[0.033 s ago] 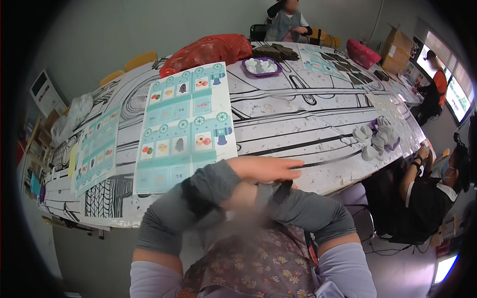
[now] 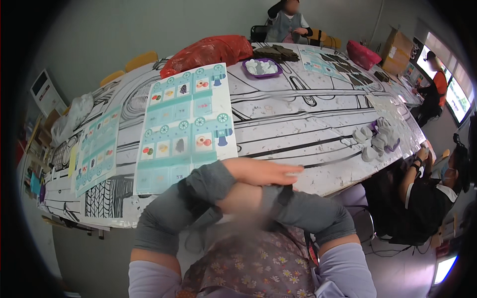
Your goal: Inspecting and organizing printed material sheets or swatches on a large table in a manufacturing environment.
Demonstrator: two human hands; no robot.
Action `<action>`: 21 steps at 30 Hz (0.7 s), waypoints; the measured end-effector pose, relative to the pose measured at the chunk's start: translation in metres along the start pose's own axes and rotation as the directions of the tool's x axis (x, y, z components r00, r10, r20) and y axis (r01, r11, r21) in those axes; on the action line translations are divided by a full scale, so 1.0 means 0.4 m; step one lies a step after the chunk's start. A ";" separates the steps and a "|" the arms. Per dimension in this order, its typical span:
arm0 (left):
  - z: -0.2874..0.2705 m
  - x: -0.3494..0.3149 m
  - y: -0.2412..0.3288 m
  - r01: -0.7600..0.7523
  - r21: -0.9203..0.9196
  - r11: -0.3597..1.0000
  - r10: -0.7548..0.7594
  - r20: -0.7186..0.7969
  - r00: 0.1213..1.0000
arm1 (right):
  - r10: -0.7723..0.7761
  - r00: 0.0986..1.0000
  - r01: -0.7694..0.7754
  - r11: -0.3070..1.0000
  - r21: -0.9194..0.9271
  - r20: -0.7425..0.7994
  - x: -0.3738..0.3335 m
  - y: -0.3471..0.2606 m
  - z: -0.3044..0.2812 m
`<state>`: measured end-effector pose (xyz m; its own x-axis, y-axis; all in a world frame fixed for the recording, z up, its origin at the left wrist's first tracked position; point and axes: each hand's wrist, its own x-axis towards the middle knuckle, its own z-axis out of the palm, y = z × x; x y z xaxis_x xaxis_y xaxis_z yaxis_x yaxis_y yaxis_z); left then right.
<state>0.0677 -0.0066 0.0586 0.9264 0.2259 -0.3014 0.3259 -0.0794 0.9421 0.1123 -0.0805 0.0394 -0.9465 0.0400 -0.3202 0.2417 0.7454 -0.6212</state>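
My forearms, in grey sleeve covers, cross at the table's near edge. My left hand (image 2: 261,172) lies over the right wrist, palm down. Its fingers stretch out to the right with nothing in them. Under it, my right hand (image 2: 240,198) points left; blur and the left arm hide its fingers. Just beyond my left forearm lies a white and teal sheet (image 2: 166,130) printed with train cars, wheels and fruit pictures. A second such sheet (image 2: 103,144) is farther left.
A red plastic bag (image 2: 208,53) and a purple tray (image 2: 262,68) of pale pieces stand on the far side. Grey-white pieces (image 2: 377,139) cluster at the right. People sit or stand around the table (image 2: 278,131), one (image 2: 422,198) close on my right.
My crossed hands and forearms have shifted very slightly. Nothing on the table has visibly moved.
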 end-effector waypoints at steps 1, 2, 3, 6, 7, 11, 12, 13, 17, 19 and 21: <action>-0.009 -0.032 -0.001 0.007 -0.023 1.000 -0.005 0.061 0.998 | -0.054 0.998 0.057 0.995 0.082 -0.045 -0.025 -0.025 -0.022; -0.008 -0.056 -0.001 0.019 -0.047 0.999 -0.014 0.111 0.994 | -0.116 0.987 0.132 0.980 0.150 -0.113 -0.043 -0.051 -0.053; 0.003 -0.058 -0.021 0.021 -0.048 0.999 -0.016 0.108 0.994 | -0.161 0.961 0.209 0.955 0.210 -0.224 -0.055 -0.065 -0.089; 0.062 -0.055 -0.139 -0.235 0.197 0.952 0.264 -0.136 0.955 | -0.133 0.781 0.402 0.854 0.329 -0.610 -0.075 -0.078 -0.181; 0.077 -0.057 -0.177 -0.302 0.296 0.906 0.367 -0.194 0.910 | -0.071 0.706 0.468 0.794 0.389 -0.705 -0.083 -0.069 -0.203; 0.134 -0.060 -0.108 -0.449 0.042 0.893 0.419 -0.446 0.791 | 0.269 0.188 0.768 0.559 0.312 -0.945 -0.156 0.075 -0.274; 0.150 -0.069 -0.110 -0.422 0.059 0.905 0.389 -0.518 0.761 | 0.367 0.037 0.797 0.551 0.249 -0.930 -0.163 0.112 -0.291; 0.165 -0.073 -0.101 -0.425 0.057 0.903 0.391 -0.518 0.761 | 0.445 -0.127 0.736 0.642 0.216 -0.887 -0.171 0.148 -0.305; 0.179 -0.076 -0.065 -0.544 0.148 0.826 0.519 -0.577 0.631 | 0.286 -0.392 0.110 0.958 0.265 -0.874 -0.116 0.249 -0.279; 0.164 -0.059 -0.054 -0.581 -0.056 0.812 0.410 -0.654 0.636 | 0.157 -0.279 -0.190 0.958 0.215 -0.947 -0.053 0.251 -0.247; 0.173 -0.047 -0.050 -0.556 -0.098 0.826 0.365 -0.658 0.659 | -0.040 -0.051 -0.549 0.836 -0.006 -0.998 -0.027 0.261 -0.237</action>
<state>0.0568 -0.0764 0.0351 0.6053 0.7582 0.2422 -0.2642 -0.0955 0.9597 0.1275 0.0598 0.0458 -0.1744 0.6318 0.7552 0.7204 0.6047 -0.3395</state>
